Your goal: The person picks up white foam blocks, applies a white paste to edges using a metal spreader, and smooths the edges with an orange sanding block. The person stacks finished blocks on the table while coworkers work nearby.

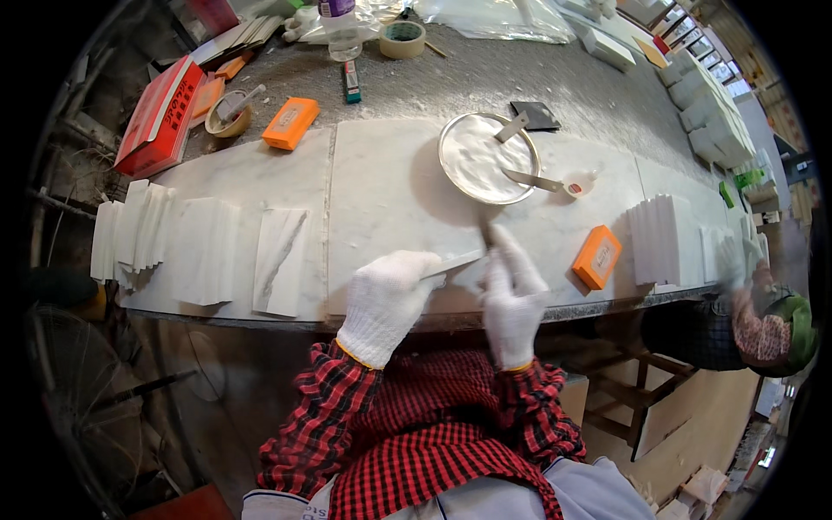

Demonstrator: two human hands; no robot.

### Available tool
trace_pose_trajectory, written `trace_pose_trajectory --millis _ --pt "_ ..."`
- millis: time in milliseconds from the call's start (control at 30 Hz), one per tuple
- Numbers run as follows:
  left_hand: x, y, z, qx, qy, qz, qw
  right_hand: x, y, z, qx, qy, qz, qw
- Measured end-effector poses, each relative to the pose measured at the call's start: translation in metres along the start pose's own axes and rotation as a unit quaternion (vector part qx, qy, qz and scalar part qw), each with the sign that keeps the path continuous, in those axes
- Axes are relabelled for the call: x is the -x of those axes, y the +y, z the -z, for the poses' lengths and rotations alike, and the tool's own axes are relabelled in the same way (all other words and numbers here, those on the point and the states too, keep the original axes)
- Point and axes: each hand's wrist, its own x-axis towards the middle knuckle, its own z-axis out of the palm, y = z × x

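My left hand point(386, 299), in a white knitted glove, is closed on a thin white marble tile point(458, 260), held tilted nearly edge-on above the slab. Beside it, my right hand point(513, 308), also gloved, grips what looks like a narrow putty knife point(485, 232). Its dark blade is blurred and points away from me, close to the tile's end. Beyond the hands stands a round metal bowl point(443, 165) of white paste. A putty knife point(511, 128) and a second blade point(530, 180) rest at its rim.
Stacked white tiles point(206, 251) and a grey-veined tile point(279, 260) are at left, with more tiles point(660, 238) at right. Orange boxes point(291, 123) point(597, 257), a red box point(160, 117), tape point(402, 40) and a bottle point(342, 35) surround the work. Another person's sleeved arm point(763, 325) is at right.
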Motion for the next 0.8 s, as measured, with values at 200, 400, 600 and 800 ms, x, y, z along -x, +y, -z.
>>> trace_pose_trajectory --millis 200,400,600,800 --pt "-0.002 0.001 0.0 0.006 0.016 -0.015 1.0 0.008 0.009 -0.011 0.031 -0.004 0.052 0.998" --pt "-0.001 -0.002 -0.002 -0.022 0.004 -0.001 1.0 0.007 0.009 -0.008 0.056 -0.009 0.087 0.995" --pt "0.002 -0.006 -0.005 -0.011 0.017 -0.019 1.0 0.001 0.007 0.004 0.03 0.013 0.018 0.999" --pt "0.003 -0.002 -0.001 -0.031 0.006 -0.005 0.999 0.0 -0.011 0.014 -0.093 -0.015 -0.068 0.993"
